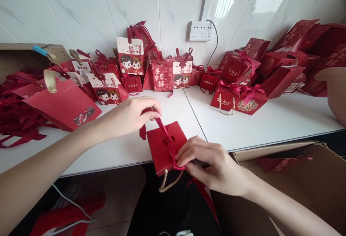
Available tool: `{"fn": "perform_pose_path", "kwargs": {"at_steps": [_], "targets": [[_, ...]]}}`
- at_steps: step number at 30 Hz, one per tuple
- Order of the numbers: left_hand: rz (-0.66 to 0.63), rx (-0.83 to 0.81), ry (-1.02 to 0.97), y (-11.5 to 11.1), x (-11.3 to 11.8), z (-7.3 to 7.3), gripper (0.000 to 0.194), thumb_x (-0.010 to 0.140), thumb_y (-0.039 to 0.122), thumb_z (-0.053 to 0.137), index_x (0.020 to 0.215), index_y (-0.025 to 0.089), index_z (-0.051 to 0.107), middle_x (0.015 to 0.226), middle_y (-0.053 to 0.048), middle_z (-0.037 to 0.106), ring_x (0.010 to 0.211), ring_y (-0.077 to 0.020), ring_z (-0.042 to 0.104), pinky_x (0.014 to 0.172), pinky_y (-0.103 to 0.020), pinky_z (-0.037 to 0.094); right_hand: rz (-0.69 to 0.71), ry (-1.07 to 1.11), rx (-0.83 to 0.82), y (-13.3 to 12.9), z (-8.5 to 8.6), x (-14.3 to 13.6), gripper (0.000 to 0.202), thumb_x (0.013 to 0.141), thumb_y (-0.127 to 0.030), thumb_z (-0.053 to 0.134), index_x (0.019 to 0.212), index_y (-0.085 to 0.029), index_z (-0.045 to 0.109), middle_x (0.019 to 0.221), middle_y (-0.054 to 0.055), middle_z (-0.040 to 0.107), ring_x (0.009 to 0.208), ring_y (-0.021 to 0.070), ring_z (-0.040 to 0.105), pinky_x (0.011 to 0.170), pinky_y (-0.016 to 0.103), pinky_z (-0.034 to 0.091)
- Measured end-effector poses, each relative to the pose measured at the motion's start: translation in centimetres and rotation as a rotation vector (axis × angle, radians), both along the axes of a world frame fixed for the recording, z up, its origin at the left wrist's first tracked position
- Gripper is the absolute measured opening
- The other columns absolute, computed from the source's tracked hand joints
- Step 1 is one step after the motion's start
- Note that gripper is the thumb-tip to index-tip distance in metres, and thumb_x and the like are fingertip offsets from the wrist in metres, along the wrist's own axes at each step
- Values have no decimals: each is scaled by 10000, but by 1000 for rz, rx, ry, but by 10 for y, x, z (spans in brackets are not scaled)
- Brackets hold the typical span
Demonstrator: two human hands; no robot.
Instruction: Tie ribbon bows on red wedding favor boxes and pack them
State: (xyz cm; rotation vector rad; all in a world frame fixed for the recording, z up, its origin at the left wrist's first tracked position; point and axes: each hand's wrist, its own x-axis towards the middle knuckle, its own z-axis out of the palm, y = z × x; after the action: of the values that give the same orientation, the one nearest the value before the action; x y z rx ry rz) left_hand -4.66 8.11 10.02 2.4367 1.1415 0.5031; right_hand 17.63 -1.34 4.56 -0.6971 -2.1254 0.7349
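A small red gift box [158, 144] with a gold rope handle [169, 186] sits at the table's front edge. A dark red ribbon [163, 129] crosses its top and is knotted over the round holes there. My left hand [135, 115] pinches one end of the ribbon above the box's far left side, with a loose tail hanging below the fingers. On the near right side, my right hand [209, 164] closes its fingertips on the other part of the ribbon, next to the box's edge.
Decorated red boxes [131, 57] line the tiled wall, with more boxes [250, 102] at right. Loose ribbons [21, 109] lie far left. An open carton [283, 189] stands below the table at right. Another person's arm [336, 91] shows at the right edge.
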Motion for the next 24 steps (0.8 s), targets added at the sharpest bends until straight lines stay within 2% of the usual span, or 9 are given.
{"fn": "perform_pose_path", "kwargs": {"at_steps": [2, 5, 9, 13, 16, 19, 22, 24], "targets": [[-10, -8, -2, 1, 1, -1, 144, 857, 279, 514, 796, 214, 626, 814, 9, 663, 753, -147, 602, 692, -250, 440, 16, -40, 78, -4, 0, 1, 189, 849, -32, 495, 888, -168, 620, 858, 70, 671, 861, 145, 628, 804, 291, 520], [28, 7, -9, 1, -1, -2, 153, 853, 289, 507, 794, 214, 627, 754, 9, 652, 718, -149, 607, 685, -258, 448, 9, -66, 108, -9, 0, 3, 193, 859, -30, 485, 916, -167, 607, 887, 79, 659, 882, 140, 620, 793, 265, 532], [103, 39, -28, 0, -3, -2, 154, 849, 322, 517, 815, 223, 629, 734, 19, 655, 690, -142, 612, 675, -259, 453, 57, -44, 65, -15, 4, 4, 194, 864, -17, 475, 941, -148, 596, 896, 88, 642, 876, 126, 619, 759, 220, 539], [81, 75, -28, 4, -3, -5, 152, 854, 318, 514, 815, 223, 626, 865, 12, 679, 795, -151, 625, 725, -260, 449, 84, -42, 19, -18, 6, 3, 193, 859, -19, 484, 946, -152, 594, 870, 78, 639, 843, 120, 617, 739, 207, 532], [110, 69, 13, 6, -9, -6, 164, 854, 330, 506, 812, 217, 618, 855, 4, 676, 764, -156, 615, 694, -268, 439, -17, -80, 7, -16, 6, 14, 216, 839, -17, 495, 962, -163, 596, 884, 68, 634, 814, 117, 616, 708, 201, 518], [113, -64, 118, 5, -19, -5, 185, 852, 347, 489, 814, 215, 613, 747, 4, 651, 614, -143, 563, 578, -260, 404, -226, -153, -30, -9, 7, 35, 186, 837, -67, 520, 938, -193, 611, 879, 44, 630, 760, 115, 615, 670, 210, 499], [-14, -221, 192, -1, -25, -6, 202, 850, 362, 490, 814, 213, 623, 763, -8, 650, 628, -146, 552, 574, -257, 401, -416, -262, -148, 0, 9, 55, 193, 839, -167, 567, 1017, -221, 618, 780, 8, 634, 644, 112, 591, 610, 225, 477], [-90, -305, 222, -8, -25, -7, 197, 842, 356, 505, 803, 208, 629, 803, -21, 657, 666, -153, 563, 587, -252, 408, -422, -315, -265, 5, 9, 62, 213, 841, -233, 577, 1048, -230, 628, 716, -6, 640, 594, 111, 576, 580, 229, 460]]}}
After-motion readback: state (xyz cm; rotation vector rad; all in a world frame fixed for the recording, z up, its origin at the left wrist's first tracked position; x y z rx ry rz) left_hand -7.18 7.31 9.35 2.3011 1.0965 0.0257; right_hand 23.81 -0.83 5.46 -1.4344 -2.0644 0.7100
